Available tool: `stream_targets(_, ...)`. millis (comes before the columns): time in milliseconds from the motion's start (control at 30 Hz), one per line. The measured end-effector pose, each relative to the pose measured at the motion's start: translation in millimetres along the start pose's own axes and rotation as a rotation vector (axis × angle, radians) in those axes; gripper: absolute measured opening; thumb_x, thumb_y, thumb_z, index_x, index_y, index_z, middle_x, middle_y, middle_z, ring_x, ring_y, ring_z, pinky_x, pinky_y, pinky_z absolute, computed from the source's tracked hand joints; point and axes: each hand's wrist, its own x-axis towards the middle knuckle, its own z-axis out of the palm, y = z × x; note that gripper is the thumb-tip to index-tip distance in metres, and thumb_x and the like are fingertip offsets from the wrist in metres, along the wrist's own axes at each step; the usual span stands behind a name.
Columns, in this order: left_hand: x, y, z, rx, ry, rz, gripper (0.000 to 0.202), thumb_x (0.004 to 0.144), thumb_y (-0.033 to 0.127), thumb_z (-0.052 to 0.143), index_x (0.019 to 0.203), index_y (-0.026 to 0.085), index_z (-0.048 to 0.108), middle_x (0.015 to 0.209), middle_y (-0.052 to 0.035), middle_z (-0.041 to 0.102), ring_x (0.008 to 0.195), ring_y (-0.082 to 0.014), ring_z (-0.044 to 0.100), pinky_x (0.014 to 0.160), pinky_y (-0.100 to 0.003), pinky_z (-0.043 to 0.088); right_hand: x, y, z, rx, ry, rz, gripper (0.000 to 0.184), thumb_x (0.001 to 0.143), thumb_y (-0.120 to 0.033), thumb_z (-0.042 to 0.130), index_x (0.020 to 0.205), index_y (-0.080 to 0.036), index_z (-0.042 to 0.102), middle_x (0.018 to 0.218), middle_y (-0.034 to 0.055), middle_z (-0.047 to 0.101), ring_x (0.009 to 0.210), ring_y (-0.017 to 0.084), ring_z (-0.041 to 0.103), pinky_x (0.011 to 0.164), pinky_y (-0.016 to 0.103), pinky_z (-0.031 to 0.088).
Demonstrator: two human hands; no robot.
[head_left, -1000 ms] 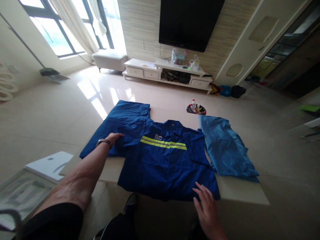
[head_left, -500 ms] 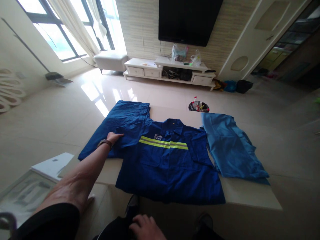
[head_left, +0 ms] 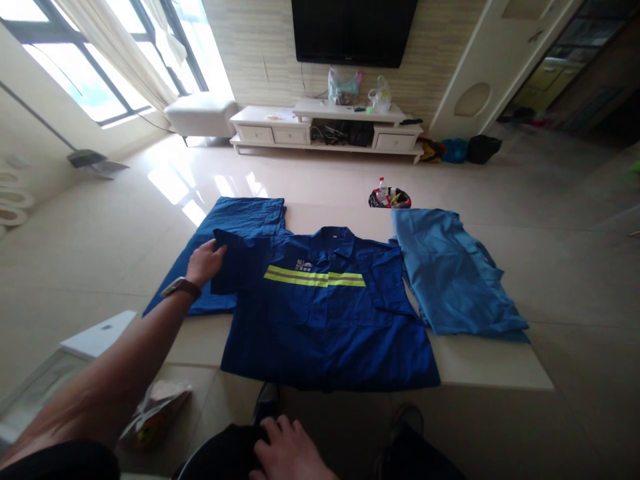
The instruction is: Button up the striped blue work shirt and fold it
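A dark blue work jacket lies spread on a low white table, with a yellow-grey reflective stripe across its chest. My left hand pinches the edge of a dark blue sleeve flap, which lies folded over the jacket's left side. More dark blue fabric spreads beneath and beyond that hand. My right hand rests at the bottom of the view on dark trousers, holding nothing. A lighter blue garment lies folded beside the jacket, to the right.
A small dark bowl with a bottle stands beyond the jacket. A plastic bag lies on the floor by my left arm. A white TV cabinet stands against the far wall under a wall-mounted TV.
The sleeve flap now lies folded up over the jacket, with my left hand at its edge. My right hand has left the jacket's lower edge and lies low by my lap.
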Motion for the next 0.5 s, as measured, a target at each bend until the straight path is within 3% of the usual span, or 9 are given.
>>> stream_targets(33, -14.5, 15.7, 1.0, 0.075, 0.048, 0.031, 0.041, 0.102, 0.043, 0.045, 0.117, 0.009, 0.063, 0.103, -0.0125, 0.073, 0.096, -0.0236, 0.066, 0.085, -0.031, 0.048, 0.0, -1.3, 4.0, -0.014, -0.003, -0.012, 0.037, 0.095, -0.051, 0.061, 0.118, -0.023, 0.068, 0.146, 0.0111, 0.057, 0.125, 0.037, 0.059, 0.095, 0.060, 0.058)
stream_targets(100, -50.2, 48.5, 14.3, 0.149, 0.018, 0.118, 0.040, 0.102, 0.045, 0.042, 0.117, 0.015, 0.063, 0.103, -0.0132, 0.074, 0.097, -0.0262, 0.069, 0.084, -0.032, 0.048, 0.1, -2.9, 10.3, -0.046, -0.009, -0.029, 0.036, 0.095, -0.050, 0.061, 0.117, -0.023, 0.068, 0.145, 0.0117, 0.058, 0.123, 0.037, 0.060, 0.092, 0.059, 0.059)
stream_targets(167, -86.6, 75.5, 38.5, 0.127, -0.115, 0.317, 0.038, 0.102, 0.046, 0.042, 0.120, 0.019, 0.063, 0.110, -0.0117, 0.074, 0.102, -0.0260, 0.070, 0.085, -0.033, 0.050, 0.3, -3.2, 12.8, -0.071, -0.015, -0.039, 0.034, 0.094, -0.049, 0.062, 0.115, -0.022, 0.069, 0.143, 0.0124, 0.058, 0.122, 0.036, 0.061, 0.090, 0.057, 0.060)
stream_targets(233, -113.1, 90.2, 65.1, 0.064, -0.300, 0.489, 0.043, 0.101, 0.051, 0.045, 0.128, 0.022, 0.061, 0.123, -0.0105, 0.072, 0.110, -0.0249, 0.069, 0.091, -0.033, 0.052, 0.3, -2.8, 12.0, -0.084, -0.011, -0.036, 0.033, 0.094, -0.048, 0.063, 0.113, -0.022, 0.070, 0.141, 0.0120, 0.059, 0.122, 0.036, 0.061, 0.089, 0.057, 0.060)
stream_targets(300, -125.1, 91.2, 86.4, 0.060, -0.311, 0.512, 0.045, 0.102, 0.048, 0.042, 0.132, 0.021, 0.061, 0.134, -0.0116, 0.069, 0.121, -0.0257, 0.065, 0.101, -0.036, 0.050, 0.0, -2.8, 8.9, -0.086, -0.009, -0.026, 0.032, 0.094, -0.048, 0.062, 0.112, -0.023, 0.070, 0.139, 0.0112, 0.061, 0.121, 0.036, 0.061, 0.089, 0.058, 0.060)
stream_targets(367, -126.2, 82.2, 99.7, 0.117, -0.238, 0.464, 0.047, 0.102, 0.042, 0.042, 0.140, 0.019, 0.059, 0.150, -0.0133, 0.058, 0.140, -0.0297, 0.053, 0.115, -0.044, 0.042, -0.9, -3.9, 4.4, -0.087, -0.017, -0.013, 0.033, 0.094, -0.048, 0.062, 0.113, -0.023, 0.071, 0.136, 0.0108, 0.062, 0.121, 0.035, 0.062, 0.090, 0.058, 0.060)
stream_targets(500, -125.5, 54.0, 109.5, 0.245, -0.236, 0.397, 0.060, 0.099, 0.039, 0.048, 0.156, 0.024, 0.046, 0.168, -0.0093, 0.036, 0.158, -0.0360, 0.024, 0.127, -0.062, 0.019, -2.8, -9.2, -5.9, -0.081, -0.047, 0.006, 0.033, 0.094, -0.047, 0.063, 0.111, -0.021, 0.073, 0.130, 0.0116, 0.065, 0.119, 0.035, 0.062, 0.091, 0.057, 0.060)
